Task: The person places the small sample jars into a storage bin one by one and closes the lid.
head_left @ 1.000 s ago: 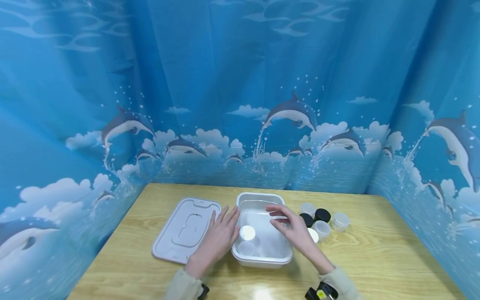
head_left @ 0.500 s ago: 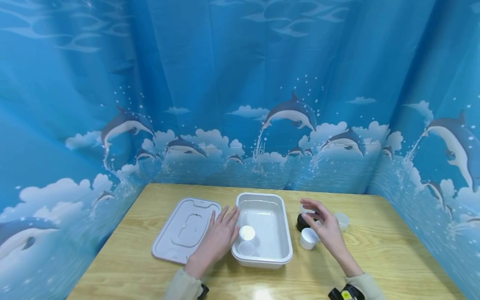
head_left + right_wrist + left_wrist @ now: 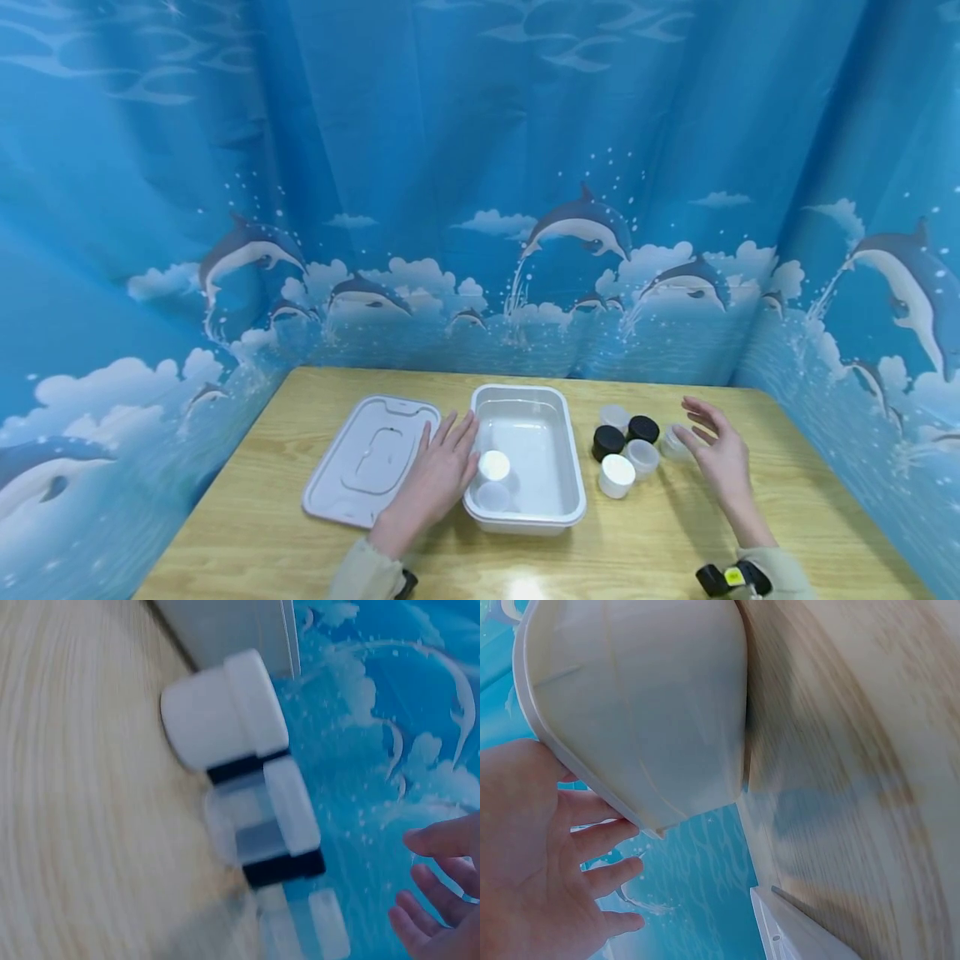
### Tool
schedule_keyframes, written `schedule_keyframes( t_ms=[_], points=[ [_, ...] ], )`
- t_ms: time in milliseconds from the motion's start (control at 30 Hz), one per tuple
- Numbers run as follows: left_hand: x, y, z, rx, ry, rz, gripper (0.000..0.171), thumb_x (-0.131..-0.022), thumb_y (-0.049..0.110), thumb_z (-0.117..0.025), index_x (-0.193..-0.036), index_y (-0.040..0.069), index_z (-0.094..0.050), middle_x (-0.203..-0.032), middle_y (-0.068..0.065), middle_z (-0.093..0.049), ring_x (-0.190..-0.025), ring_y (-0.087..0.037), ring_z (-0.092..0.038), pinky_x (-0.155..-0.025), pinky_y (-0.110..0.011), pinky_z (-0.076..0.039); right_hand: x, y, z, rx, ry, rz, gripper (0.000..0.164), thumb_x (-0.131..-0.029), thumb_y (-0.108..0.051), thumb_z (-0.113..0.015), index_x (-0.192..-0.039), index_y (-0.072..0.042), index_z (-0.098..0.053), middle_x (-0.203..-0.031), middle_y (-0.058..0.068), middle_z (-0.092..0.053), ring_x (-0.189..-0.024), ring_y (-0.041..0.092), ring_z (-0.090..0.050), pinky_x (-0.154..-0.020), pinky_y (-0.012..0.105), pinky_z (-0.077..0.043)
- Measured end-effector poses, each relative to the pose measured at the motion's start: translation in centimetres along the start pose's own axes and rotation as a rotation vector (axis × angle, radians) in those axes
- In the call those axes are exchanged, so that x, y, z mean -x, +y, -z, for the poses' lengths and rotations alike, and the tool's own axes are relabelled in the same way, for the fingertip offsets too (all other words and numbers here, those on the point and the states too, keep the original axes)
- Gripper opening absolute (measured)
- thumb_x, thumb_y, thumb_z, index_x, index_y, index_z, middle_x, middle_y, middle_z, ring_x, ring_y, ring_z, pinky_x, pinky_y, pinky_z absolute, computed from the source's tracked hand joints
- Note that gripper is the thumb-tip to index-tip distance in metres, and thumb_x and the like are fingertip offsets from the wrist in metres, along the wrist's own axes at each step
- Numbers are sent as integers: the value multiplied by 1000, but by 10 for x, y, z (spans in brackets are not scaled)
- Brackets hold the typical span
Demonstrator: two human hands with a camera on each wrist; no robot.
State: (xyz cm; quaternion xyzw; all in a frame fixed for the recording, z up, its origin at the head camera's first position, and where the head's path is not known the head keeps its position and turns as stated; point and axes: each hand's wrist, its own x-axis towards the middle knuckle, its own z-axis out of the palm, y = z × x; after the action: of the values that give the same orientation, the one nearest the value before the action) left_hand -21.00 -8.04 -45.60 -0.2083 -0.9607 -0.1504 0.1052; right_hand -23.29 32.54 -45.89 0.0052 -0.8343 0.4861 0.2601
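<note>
My left hand point(image 3: 435, 471) rests with straight fingers against the left rim of a white plastic bin point(image 3: 576, 467). Inside the bin is a jar with a white lid point(image 3: 494, 466); the paler round shape below it may be its body or a reflection. To the bin's right stands a group of small jars: a white jar point(image 3: 617, 476), two black-lidded jars point(image 3: 608, 442) and clear jars with frosted lids point(image 3: 642, 458). My right hand point(image 3: 722, 458), holding nothing, hovers beside the rightmost clear jar point(image 3: 673, 447), its fingers loosely bent. In the right wrist view, a gap separates that hand point(image 3: 442, 889) from the jars.
A flat white lid point(image 3: 367, 467) lies on the wooden table point(image 3: 262, 517) left of the bin. Behind the table hangs a blue dolphin-print curtain point(image 3: 450, 167), which also covers both sides.
My right hand has moved right, from above the bin, across the jars, to the rightmost clear jar. The white jar and black-lidded jars are uncovered now. The left hand stays put.
</note>
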Motion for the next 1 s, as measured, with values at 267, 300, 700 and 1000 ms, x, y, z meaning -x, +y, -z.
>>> schedule_keyframes(
  t_ms=[267, 300, 700, 1000],
  points=[
    [-2, 1, 0, -3, -4, 5, 54, -106, 29, -49, -153, 3, -42, -161, -13, -38, -149, -38, -30, -121, -65, -17, -1, 19, 11, 138, -150, -117, 61, -92, -5, -73, -144, 10, -44, -142, 34, -50, -126, 45, -51, -104, 38, -51],
    [-1, 1, 0, -1, -5, 5, 54, -106, 29, -49, -153, 3, -42, -161, -13, -38, -150, -38, -30, -121, -65, -17, -1, 21, 11, 149, -173, -129, 63, -92, -5, -73, -145, 11, -42, -143, 35, -48, -128, 49, -49, -105, 46, -49],
    [-1, 2, 1, 17, -34, 17, 54, -107, 30, -48, -154, 4, -41, -162, -12, -36, -151, -37, -28, -122, -65, -15, -9, 31, 10, 175, -312, -346, 73, -94, -10, -71, -151, 11, -31, -150, 39, -35, -134, 56, -42, -108, 58, -45],
    [-1, 1, 4, 26, -62, 23, 54, -108, 31, -47, -155, 5, -39, -162, -11, -36, -152, -37, -25, -122, -65, -13, -11, 33, 10, 238, -299, -343, 67, -92, -15, -74, -144, 13, -41, -144, 42, -42, -128, 55, -50, -72, 13, -45]
  ],
)
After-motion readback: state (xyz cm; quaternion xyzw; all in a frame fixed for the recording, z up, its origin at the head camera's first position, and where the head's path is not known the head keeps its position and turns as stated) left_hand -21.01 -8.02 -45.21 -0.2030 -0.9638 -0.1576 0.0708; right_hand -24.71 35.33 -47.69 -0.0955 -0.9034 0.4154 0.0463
